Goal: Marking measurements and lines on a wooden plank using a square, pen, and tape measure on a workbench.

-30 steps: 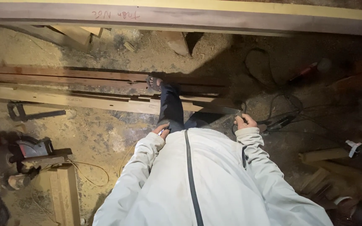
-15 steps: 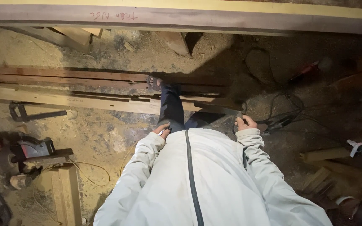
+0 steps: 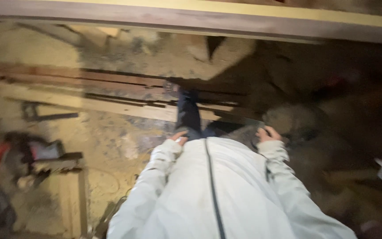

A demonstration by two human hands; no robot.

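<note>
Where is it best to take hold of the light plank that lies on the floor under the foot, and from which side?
Probably at the bare left stretch of the plank, from above, fingers over its near long edge. It lies flat on the sawdust floor, that edge is open, darker boards crowd the far edge, and the foot pins the middle.
</note>
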